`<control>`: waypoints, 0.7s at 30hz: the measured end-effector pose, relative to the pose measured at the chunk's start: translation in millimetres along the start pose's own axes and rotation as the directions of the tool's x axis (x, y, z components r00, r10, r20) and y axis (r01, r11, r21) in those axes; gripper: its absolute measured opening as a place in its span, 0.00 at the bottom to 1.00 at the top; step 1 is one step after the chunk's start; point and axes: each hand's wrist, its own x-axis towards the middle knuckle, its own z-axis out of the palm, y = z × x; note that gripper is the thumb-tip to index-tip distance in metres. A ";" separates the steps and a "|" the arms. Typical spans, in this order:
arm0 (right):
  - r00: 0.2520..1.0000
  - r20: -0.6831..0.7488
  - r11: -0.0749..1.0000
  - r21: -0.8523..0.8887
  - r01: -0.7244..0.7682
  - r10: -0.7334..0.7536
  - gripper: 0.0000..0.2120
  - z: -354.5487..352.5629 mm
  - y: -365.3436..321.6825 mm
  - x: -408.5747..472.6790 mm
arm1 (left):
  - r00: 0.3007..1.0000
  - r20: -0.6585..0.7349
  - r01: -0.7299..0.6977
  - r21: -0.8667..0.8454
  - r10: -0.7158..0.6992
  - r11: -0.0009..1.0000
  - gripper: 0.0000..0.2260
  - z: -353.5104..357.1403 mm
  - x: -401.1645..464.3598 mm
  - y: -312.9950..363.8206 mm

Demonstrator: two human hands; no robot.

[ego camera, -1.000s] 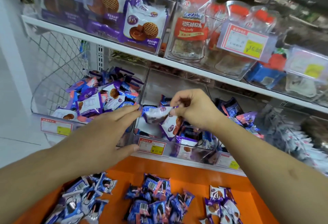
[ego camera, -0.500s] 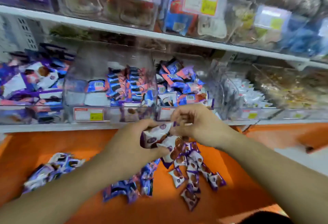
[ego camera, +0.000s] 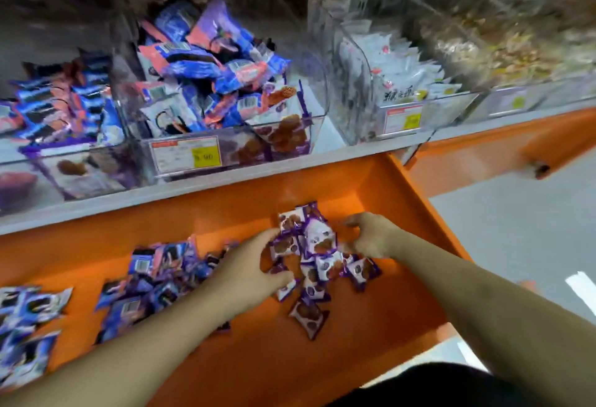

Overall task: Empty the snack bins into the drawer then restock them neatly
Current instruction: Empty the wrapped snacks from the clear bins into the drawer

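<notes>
Head view: left hand (ego camera: 254, 264) and right hand (ego camera: 371, 235), fingers loosely curled, bracket the purple cookie packets (ego camera: 317, 255) near the orange drawer (ego camera: 371, 187)'s right edge, likely gathering them for restocking.

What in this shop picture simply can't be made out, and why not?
- Price tag on the clear bin, head view: its small print is blurred by camera motion.
- Far-right bin contents: smeared by blur, so the kind of snack is unclear.
- Blue packets in the orange drawer: cut off by the left edge.
- Left hand and right hand: whether either grips the purple waffle packets is unclear.
</notes>
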 end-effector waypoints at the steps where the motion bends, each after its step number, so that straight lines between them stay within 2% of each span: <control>1: 1.000 -0.020 1.000 0.004 0.004 -0.004 0.30 0.0 -0.3 -1.4 | 1.000 0.003 -0.013 0.015 0.013 1.000 0.37 -3.2 -5.6 0.1; 3: 0.997 -0.062 0.997 0.070 0.046 -0.041 0.27 0.2 -6.8 -8.3 | 0.999 -0.002 -0.043 0.059 0.043 0.997 0.36 -15.0 -20.2 0.7; 7: 0.962 -0.141 0.970 0.035 0.240 -0.233 0.24 -13.9 -50.5 -43.7 | 0.993 -0.055 -0.098 0.123 0.106 0.988 0.34 -52.3 -58.0 3.3; 10: 0.886 -0.225 0.905 0.044 0.424 -0.405 0.19 -37.8 -109.6 -86.6 | 0.976 -0.145 -0.140 0.151 0.162 0.979 0.31 -92.6 -91.8 2.6; 13: 0.776 -0.311 0.805 0.054 0.591 -0.549 0.13 -57.1 -176.0 -126.1 | 0.947 -0.254 -0.166 0.142 0.198 0.976 0.28 -138.1 -123.4 -6.8; 15: 0.701 -0.351 0.746 0.010 0.666 -0.621 0.12 -65.1 -216.5 -143.1 | 0.899 -0.362 -0.205 0.148 0.246 0.968 0.26 -166.6 -138.6 -11.4; 17: 0.623 -0.393 0.707 -0.106 0.699 -0.676 0.14 -68.7 -250.9 -147.4 | 0.836 -0.471 -0.239 0.149 0.282 0.959 0.20 -193.0 -146.2 -13.9; 19: 0.553 -0.435 0.683 -0.241 0.689 -0.711 0.18 -71.6 -279.0 -141.0 | 0.776 -0.557 -0.255 0.151 0.296 0.955 0.17 -219.2 -143.8 -16.0; 21: 0.518 -0.468 0.685 -0.328 0.651 -0.716 0.23 -73.8 -300.1 -128.3 | 0.737 -0.596 -0.258 0.188 0.319 0.948 0.18 -243.6 -131.0 -19.4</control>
